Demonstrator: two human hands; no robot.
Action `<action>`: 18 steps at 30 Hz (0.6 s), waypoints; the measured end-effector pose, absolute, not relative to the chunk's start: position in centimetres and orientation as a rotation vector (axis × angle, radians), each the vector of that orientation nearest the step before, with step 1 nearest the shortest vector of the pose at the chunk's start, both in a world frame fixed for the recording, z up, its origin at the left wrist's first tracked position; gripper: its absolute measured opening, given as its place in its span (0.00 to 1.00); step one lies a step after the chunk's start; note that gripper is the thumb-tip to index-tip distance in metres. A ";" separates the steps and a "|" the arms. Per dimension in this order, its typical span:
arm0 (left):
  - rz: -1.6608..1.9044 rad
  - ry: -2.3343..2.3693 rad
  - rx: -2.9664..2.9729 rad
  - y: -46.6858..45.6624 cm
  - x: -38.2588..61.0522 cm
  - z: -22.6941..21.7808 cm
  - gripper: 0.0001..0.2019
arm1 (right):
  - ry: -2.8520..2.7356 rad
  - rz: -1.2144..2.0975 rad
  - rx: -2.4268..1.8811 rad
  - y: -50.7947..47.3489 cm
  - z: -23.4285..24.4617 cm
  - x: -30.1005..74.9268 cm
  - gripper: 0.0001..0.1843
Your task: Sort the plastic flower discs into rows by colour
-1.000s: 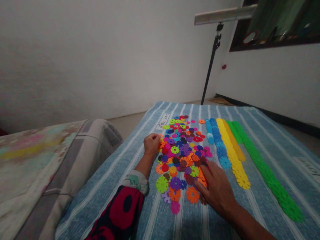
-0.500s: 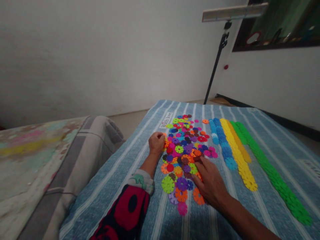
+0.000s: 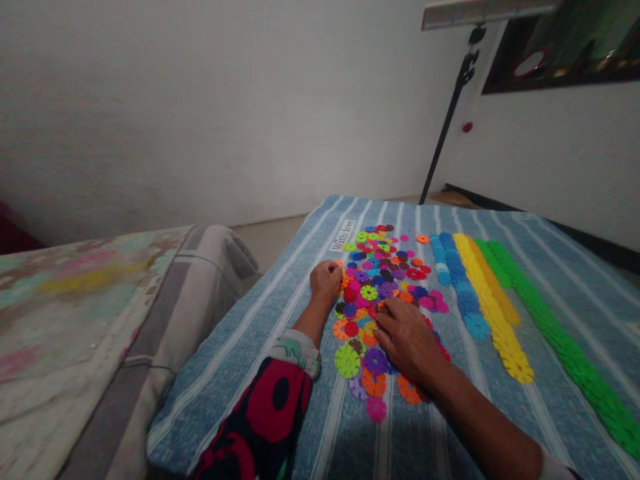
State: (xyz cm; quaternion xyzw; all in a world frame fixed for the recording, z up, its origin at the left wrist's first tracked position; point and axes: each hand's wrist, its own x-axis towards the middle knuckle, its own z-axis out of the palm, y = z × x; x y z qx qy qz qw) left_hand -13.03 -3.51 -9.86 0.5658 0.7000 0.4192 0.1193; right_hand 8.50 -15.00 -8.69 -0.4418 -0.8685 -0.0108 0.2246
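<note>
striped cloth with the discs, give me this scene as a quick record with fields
left hand: at the left edge of the mixed discs; grip unclear
right hand: over the right side of the mixed discs, palm down
sorted rows: blue discs, yellow discs, green discs, overlapping, right of the mixed ones
surface: blue cloth with white stripes
background: black stand, pale wall

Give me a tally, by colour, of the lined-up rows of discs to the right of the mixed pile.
Blue rows: 2
Bright yellow row: 1
Golden row: 1
Green rows: 2
Total: 6 rows
</note>
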 end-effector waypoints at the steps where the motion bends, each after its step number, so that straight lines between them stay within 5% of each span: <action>1: 1.205 2.047 1.663 -3.6 -13.0 -9.8 0.09 | -2.374 -0.029 -1.242 -14.9 -8.9 8.9 0.06; 7: 1.153 2.057 1.672 -3.7 -12.8 -9.4 0.09 | -2.342 -0.061 -1.219 -14.8 -9.3 8.6 0.13; 18: 1.141 2.060 1.665 -3.8 -12.7 -9.3 0.08 | -2.326 0.022 -1.233 -14.7 -9.6 6.5 0.03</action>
